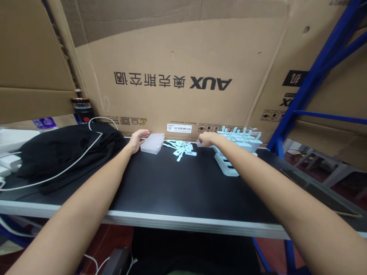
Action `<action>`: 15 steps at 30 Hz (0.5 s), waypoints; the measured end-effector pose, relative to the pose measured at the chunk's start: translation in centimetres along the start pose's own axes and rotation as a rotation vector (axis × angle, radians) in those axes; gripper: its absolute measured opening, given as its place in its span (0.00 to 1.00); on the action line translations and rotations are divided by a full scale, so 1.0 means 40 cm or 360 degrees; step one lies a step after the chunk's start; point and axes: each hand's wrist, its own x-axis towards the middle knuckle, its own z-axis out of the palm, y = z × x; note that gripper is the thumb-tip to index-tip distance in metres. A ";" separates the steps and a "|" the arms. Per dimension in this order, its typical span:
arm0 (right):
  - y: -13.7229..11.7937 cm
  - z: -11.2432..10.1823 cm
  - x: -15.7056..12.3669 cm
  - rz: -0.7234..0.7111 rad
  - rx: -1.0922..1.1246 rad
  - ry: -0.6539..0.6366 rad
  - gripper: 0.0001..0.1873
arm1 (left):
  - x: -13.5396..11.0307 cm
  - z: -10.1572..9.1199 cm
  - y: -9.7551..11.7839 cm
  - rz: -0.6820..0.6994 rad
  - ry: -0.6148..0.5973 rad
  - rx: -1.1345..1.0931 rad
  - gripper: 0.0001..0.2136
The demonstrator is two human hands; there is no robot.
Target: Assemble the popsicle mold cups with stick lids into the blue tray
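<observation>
Against the left end of a frosted, translucent plastic box (153, 143) rests my left hand (138, 141), its fingers stretched out and not wrapped around the box. A loose pile of light blue ice-pop sticks (181, 149) lies just right of the box. My right hand (207, 139) is closed near the back edge of the table. A small translucent plastic piece (198, 144) shows at its fingers, its shape mostly hidden. Beyond my right wrist stands a light blue ice-pop mould (250, 144) with several sticks upright in it. My forearm covers part of a slotted light blue frame (227, 168) below it.
The black tabletop (177, 191) has a metal front edge. On the left lie a black cloth bag (71, 152), a white cable (77, 166) and a dark jar (83, 110). A large cardboard sheet (172, 49) backs the table. A blue metal post (311, 76) rises at right.
</observation>
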 end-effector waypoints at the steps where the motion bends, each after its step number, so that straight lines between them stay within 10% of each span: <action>1: -0.001 0.002 0.001 0.0011 0.0000 -0.0012 0.23 | 0.000 0.001 0.000 -0.0002 0.0001 0.0001 0.16; 10: -0.014 0.003 -0.004 0.0063 0.0034 0.0092 0.25 | -0.006 0.003 0.002 0.0023 -0.0006 -0.0007 0.16; 15: 0.016 -0.068 -0.088 0.0157 0.0139 0.0600 0.19 | -0.009 0.005 0.005 0.0018 -0.0012 -0.0012 0.15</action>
